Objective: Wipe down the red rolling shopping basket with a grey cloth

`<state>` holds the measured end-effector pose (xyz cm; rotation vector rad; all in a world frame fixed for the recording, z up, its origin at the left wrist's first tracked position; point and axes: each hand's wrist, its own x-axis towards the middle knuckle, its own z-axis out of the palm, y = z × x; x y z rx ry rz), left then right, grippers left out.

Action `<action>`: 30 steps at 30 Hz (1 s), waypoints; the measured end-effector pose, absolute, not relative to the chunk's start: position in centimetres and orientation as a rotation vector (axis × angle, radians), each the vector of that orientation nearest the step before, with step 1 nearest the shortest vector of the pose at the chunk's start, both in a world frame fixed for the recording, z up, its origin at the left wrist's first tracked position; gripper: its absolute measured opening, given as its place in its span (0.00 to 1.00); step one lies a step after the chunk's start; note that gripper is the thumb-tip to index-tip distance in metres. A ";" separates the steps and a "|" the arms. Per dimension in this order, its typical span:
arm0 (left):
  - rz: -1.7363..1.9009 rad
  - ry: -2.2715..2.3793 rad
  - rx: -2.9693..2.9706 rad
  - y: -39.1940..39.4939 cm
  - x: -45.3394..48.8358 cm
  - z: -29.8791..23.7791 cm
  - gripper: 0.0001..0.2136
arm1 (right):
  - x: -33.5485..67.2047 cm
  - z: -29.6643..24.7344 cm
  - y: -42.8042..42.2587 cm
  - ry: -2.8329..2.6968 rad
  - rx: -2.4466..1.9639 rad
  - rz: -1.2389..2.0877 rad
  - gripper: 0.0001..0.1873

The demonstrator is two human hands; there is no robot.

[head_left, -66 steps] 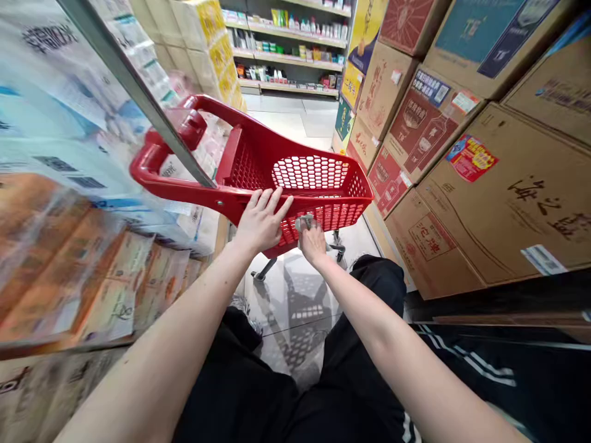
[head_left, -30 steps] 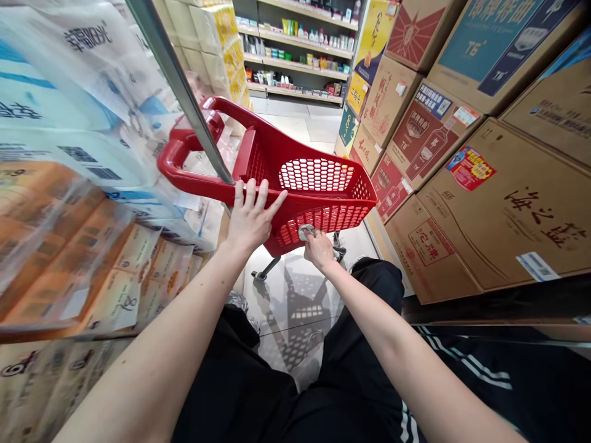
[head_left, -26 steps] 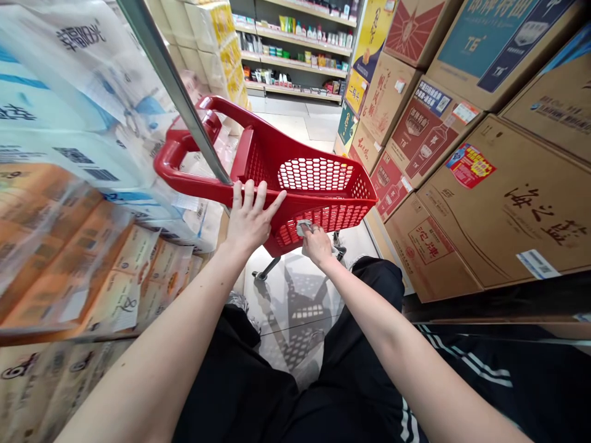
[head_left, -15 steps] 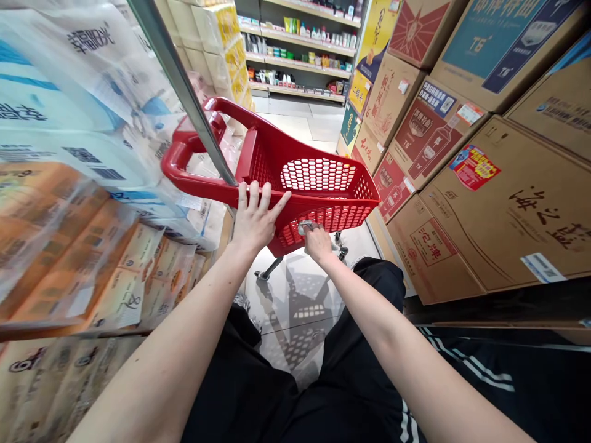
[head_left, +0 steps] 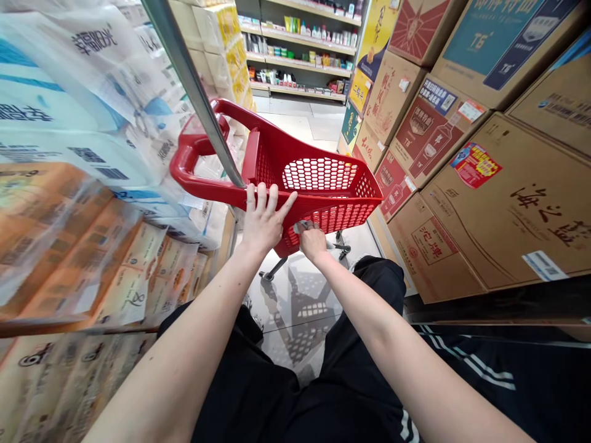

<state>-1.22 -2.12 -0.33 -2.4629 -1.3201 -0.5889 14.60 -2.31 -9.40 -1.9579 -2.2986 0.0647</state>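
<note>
In front of me stands a red plastic shopping cart (head_left: 258, 132) with perforated sides and a looped handle at its left end. My left hand (head_left: 263, 221) grips its near rim, with the fingers over the edge and the thumb stretched along it. A crumpled grey-white cloth (head_left: 300, 226) is bunched in my right hand (head_left: 314, 242), pressed to the near outer side of the basket just below the rim. My right fingers are closed and partly hidden. Nothing shows in the visible part of the basket.
Wrapped paper packs (head_left: 55, 104) are stacked close on the left. Cardboard cartons (head_left: 512, 203) line the right side. A metal pole (head_left: 194, 92) slants across the handle. Shelves of small goods (head_left: 300, 61) stand beyond the tiled floor (head_left: 295, 123). My knees flank the cart's wheeled legs (head_left: 274, 269).
My right hand and the cloth have slid slightly left along the basket side, closer to my left hand. The cart and my left hand have shifted a little to the right.
</note>
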 end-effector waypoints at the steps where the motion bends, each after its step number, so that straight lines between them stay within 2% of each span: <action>1: -0.598 -1.318 -2.469 -2.1 -1.2 -0.3 0.42 | 14.8 -9.5 -2.6 -2.309 -1.945 0.055 0.27; 8: -0.618 -1.322 -2.472 -2.2 -1.0 -0.2 0.43 | 15.3 -10.3 -5.5 -2.339 -1.889 0.055 0.27; 17: -0.584 -1.328 -2.480 -2.3 -0.6 0.0 0.42 | 13.3 -10.0 -3.3 -2.343 -1.933 0.144 0.26; 22: -0.616 -1.322 -2.505 -2.3 -0.6 0.3 0.41 | 14.8 -10.6 -5.1 -2.440 -1.821 0.117 0.26; 30: -0.608 -1.323 -2.497 -2.0 -0.4 0.1 0.43 | 16.9 -11.7 -6.1 -2.302 -1.944 0.145 0.28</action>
